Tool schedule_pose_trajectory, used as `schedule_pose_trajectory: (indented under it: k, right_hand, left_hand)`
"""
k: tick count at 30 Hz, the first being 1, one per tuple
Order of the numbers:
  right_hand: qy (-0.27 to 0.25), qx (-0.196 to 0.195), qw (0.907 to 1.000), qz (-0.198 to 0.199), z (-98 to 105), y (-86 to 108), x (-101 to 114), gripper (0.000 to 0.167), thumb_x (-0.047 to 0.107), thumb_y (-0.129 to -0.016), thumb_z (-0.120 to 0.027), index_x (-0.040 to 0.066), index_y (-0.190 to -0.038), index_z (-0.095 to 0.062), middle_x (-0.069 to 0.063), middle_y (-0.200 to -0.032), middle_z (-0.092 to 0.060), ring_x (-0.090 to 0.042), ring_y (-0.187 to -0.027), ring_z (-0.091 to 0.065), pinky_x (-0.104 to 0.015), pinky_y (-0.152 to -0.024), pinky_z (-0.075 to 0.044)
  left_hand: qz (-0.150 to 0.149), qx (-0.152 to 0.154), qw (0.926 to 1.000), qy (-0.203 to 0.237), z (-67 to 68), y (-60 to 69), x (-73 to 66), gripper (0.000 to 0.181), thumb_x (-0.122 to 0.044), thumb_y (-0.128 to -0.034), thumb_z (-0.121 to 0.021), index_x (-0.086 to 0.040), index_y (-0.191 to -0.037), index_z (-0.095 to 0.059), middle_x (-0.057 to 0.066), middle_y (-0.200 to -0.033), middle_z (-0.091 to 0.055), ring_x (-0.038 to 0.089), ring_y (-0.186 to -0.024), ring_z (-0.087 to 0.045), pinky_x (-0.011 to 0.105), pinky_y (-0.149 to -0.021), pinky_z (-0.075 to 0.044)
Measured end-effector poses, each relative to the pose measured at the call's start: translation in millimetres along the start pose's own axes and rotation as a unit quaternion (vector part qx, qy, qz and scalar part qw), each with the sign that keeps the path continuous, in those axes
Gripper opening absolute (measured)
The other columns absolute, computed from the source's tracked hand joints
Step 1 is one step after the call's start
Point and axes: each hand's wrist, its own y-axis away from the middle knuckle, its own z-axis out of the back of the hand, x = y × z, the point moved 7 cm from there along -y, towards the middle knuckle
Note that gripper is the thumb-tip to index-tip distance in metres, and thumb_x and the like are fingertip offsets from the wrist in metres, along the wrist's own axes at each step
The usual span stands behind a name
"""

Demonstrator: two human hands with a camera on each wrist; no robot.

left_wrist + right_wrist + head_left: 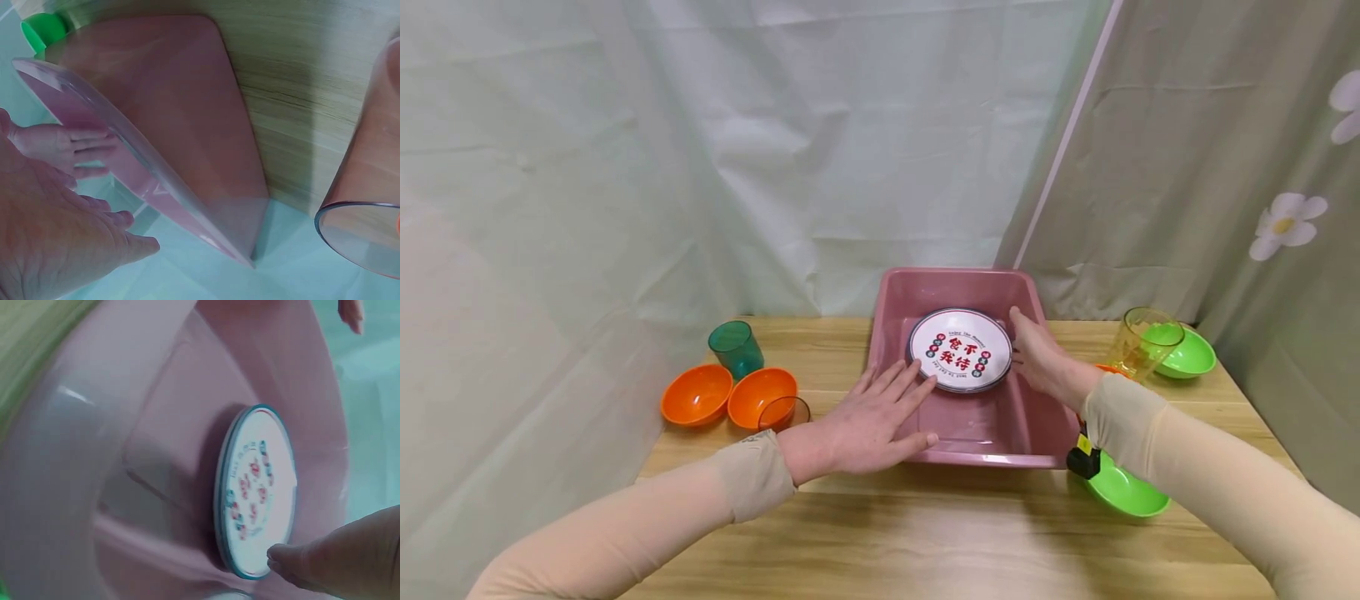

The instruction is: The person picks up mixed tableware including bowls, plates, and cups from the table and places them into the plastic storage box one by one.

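Note:
A pink plastic basin (970,459) stands on the wooden table. Inside it lies a round white plate (960,350) with a dark rim and red and green lettering; the right wrist view shows a second rim stacked beneath it. My left hand (876,421) is spread with straight fingers over the basin's front left side, its fingertips near the plate's left edge, holding nothing. At the plate's right edge is my right hand (1043,354), fingers extended and thumb raised. In the right wrist view its thumb (300,562) overlaps the plate's rim; whether it touches is unclear.
Left of the basin are two orange bowls (697,396), a teal cup (736,350) and a brownish clear cup (369,181). To the right stand a yellow clear cup (1142,343) and a green bowl (1191,357). Another green bowl (1127,490) sits beneath my right forearm.

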Motion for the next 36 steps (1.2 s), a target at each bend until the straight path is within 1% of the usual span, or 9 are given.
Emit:
schedule_pose_trajectory:
  k: [2,4,9,14,20,23,25,29,36]
  right_hand:
    - [0.075,0.017,0.9962,0.041,-2.7,7.0,10.3,0.072,0.045,-0.111,-0.022,0.002,-0.163,0.004,-0.024,-0.168,0.003,-0.037,-0.155,0.000,-0.048,-0.125,-0.004]
    - [0.165,0.024,0.9825,0.082,-4.3,16.6,19.5,0.074,0.046,-0.111,-0.025,-0.002,-0.162,-0.002,-0.022,-0.169,-0.002,-0.034,-0.155,-0.001,-0.047,-0.125,-0.005]
    - [0.359,0.030,0.9164,0.174,-7.3,42.6,35.0,0.076,0.048,-0.110,-0.033,-0.002,-0.162,-0.009,-0.022,-0.169,-0.008,-0.037,-0.155,-0.002,-0.054,-0.124,-0.005]
    - [0.506,0.021,0.8208,0.264,-5.2,69.2,40.1,0.074,0.045,-0.109,-0.042,-0.001,-0.162,-0.018,-0.026,-0.167,-0.015,-0.046,-0.153,-0.005,-0.063,-0.121,-0.007]
    - [0.642,-0.012,0.6998,0.313,5.3,102.9,28.8,0.084,0.061,-0.102,-0.049,0.011,-0.164,-0.025,-0.020,-0.168,-0.017,-0.045,-0.154,-0.004,-0.065,-0.120,-0.006]
    - [0.673,-0.013,0.6577,0.338,9.7,119.0,17.7,0.088,0.067,-0.098,-0.051,0.013,-0.163,-0.028,-0.018,-0.168,-0.019,-0.043,-0.155,-0.004,-0.062,-0.122,-0.003]
    - [0.682,-0.014,0.6426,0.350,12.7,128.5,9.8,0.089,0.070,-0.096,-0.052,0.015,-0.163,-0.030,-0.015,-0.169,-0.019,-0.040,-0.155,-0.003,-0.058,-0.123,-0.001]
    - [0.682,-0.021,0.6332,0.365,17.7,143.9,-2.1,0.088,0.070,-0.095,-0.055,0.018,-0.162,-0.032,-0.010,-0.169,-0.021,-0.036,-0.156,-0.001,-0.056,-0.123,-0.002]
    - [0.675,-0.043,0.6432,0.359,25.1,151.1,-16.7,0.088,0.071,-0.094,-0.054,0.025,-0.164,-0.028,-0.009,-0.168,-0.025,-0.036,-0.156,-0.004,-0.054,-0.124,0.001]
  left_hand:
    - [0.000,-0.001,1.0000,-0.001,0.4,-0.6,0.2,0.083,-0.072,-0.1015,-0.023,-0.022,-0.166,-0.010,0.007,-0.171,0.001,0.029,-0.157,0.000,0.057,-0.123,-0.005]
    - [0.001,-0.004,1.0000,0.000,1.3,-1.2,0.6,0.084,-0.073,-0.1012,-0.024,-0.021,-0.166,-0.011,0.007,-0.171,0.000,0.029,-0.157,-0.001,0.058,-0.123,-0.005]
    - [0.011,-0.013,0.9998,0.007,4.5,-2.1,3.6,0.084,-0.073,-0.1010,-0.025,-0.021,-0.166,-0.013,0.007,-0.172,0.000,0.029,-0.157,0.000,0.058,-0.123,-0.005]
    - [0.026,-0.018,0.9993,0.018,7.2,-2.1,7.9,0.084,-0.073,-0.1008,-0.025,-0.023,-0.166,-0.011,0.005,-0.172,0.003,0.028,-0.157,0.002,0.056,-0.123,-0.001]
    - [0.038,-0.043,0.9982,0.014,10.9,-3.3,15.1,0.084,-0.073,-0.1006,-0.027,-0.023,-0.166,-0.013,0.007,-0.172,-0.002,0.029,-0.157,0.001,0.056,-0.123,0.001]
    - [0.045,-0.051,0.9977,0.007,11.3,-3.6,19.1,0.084,-0.073,-0.1004,-0.028,-0.023,-0.166,-0.012,0.006,-0.172,0.000,0.031,-0.157,0.001,0.057,-0.122,0.004]
    - [0.049,-0.054,0.9974,-0.002,11.0,-2.6,21.3,0.084,-0.073,-0.1007,-0.028,-0.023,-0.166,-0.011,0.007,-0.172,0.001,0.030,-0.156,0.002,0.057,-0.122,0.005]
    - [0.056,-0.065,0.9962,-0.013,9.1,3.1,24.0,0.084,-0.072,-0.1008,-0.030,-0.022,-0.166,-0.013,0.007,-0.172,-0.001,0.029,-0.157,0.003,0.058,-0.121,0.007]
    - [0.057,-0.084,0.9948,-0.009,2.6,16.8,24.5,0.084,-0.074,-0.0999,-0.028,-0.024,-0.166,-0.015,0.009,-0.171,-0.006,0.032,-0.157,-0.007,0.059,-0.121,0.006]
